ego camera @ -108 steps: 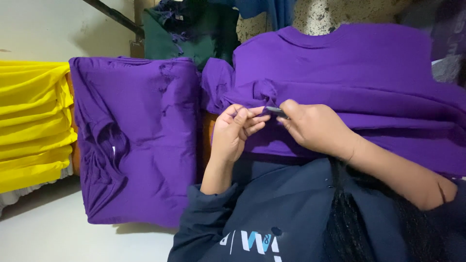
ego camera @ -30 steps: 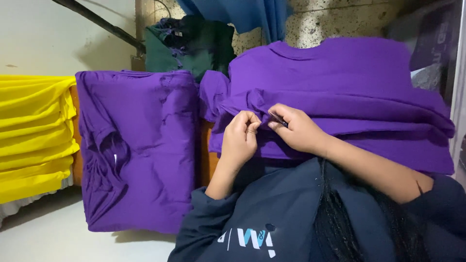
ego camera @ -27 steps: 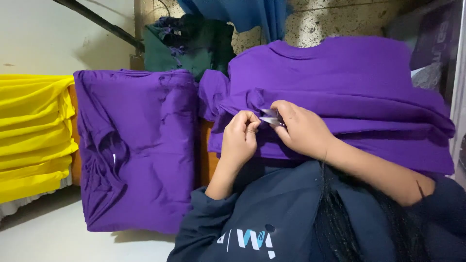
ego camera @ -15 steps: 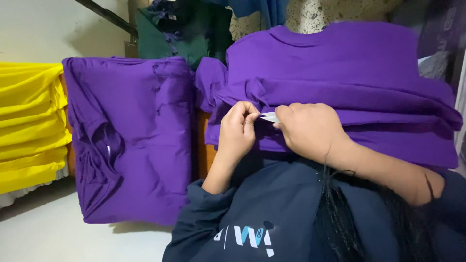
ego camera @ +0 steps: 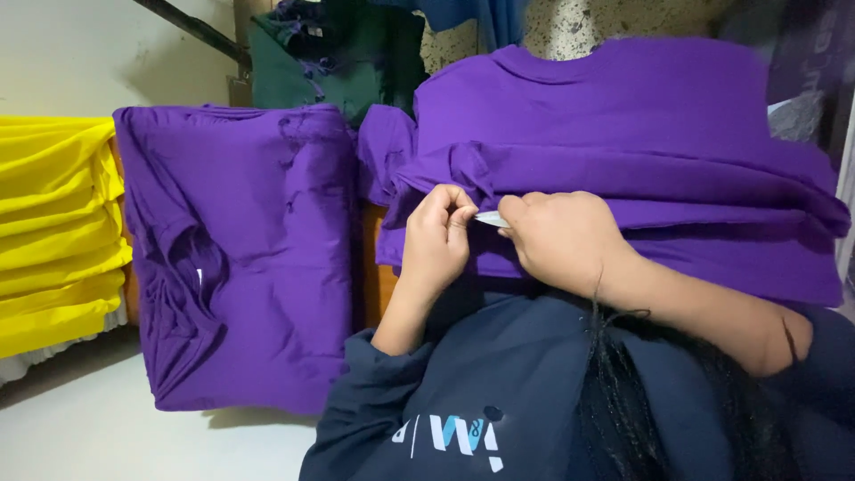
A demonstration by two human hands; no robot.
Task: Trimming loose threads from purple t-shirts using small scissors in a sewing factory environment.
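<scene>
A purple shirt [ego camera: 614, 125] lies spread on a stack of purple shirts in front of me. My left hand [ego camera: 438, 239] pinches the purple fabric at the front edge of the stack, fingers closed on it. My right hand [ego camera: 561, 239] is next to it, holding a small grey metal tool [ego camera: 490, 218] whose tip points toward the left hand's fingers. Both hands rest against the folded front edge of the shirt. My dark blue sleeves fill the bottom of the view.
A second pile of folded purple shirts [ego camera: 240, 249] lies to the left. Folded yellow garments [ego camera: 53, 232] are stacked at the far left. Green cloth [ego camera: 329, 62] and blue cloth [ego camera: 463, 18] lie behind. A pale floor [ego camera: 107, 428] shows at bottom left.
The hands have stayed together at the shirt's front edge, with small finger movements. The tool's tip now shows between the two hands. The view has shifted slightly.
</scene>
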